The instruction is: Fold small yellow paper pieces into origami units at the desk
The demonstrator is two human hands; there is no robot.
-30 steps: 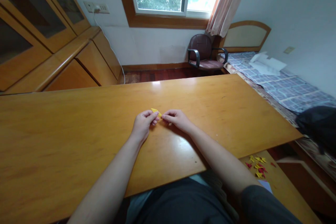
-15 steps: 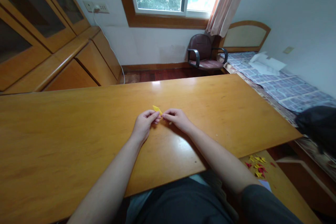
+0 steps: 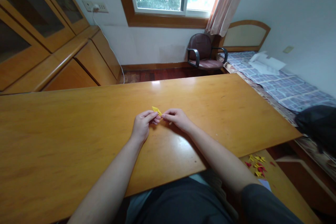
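A small piece of folded yellow paper (image 3: 156,110), pointed at its upper left end, is held a little above the wooden table (image 3: 78,129). My left hand (image 3: 144,123) pinches it between thumb and fingers from the left. From the other side, the thumb and forefinger of my right hand (image 3: 177,118) grip its lower right end. The fingertips of both hands nearly meet and cover part of the paper, so its lower folds are hidden.
Several yellow and red folded paper pieces (image 3: 258,166) lie on a lower wooden surface (image 3: 286,190) at the right, beside a pale sheet (image 3: 265,184). Beyond the table stand a maroon armchair (image 3: 201,47) and a bed (image 3: 283,84) with a black bag (image 3: 319,127).
My left thumb has shifted slightly on the yellow paper, and the paper has tipped a little. My right hand keeps nearly the same place and grip.
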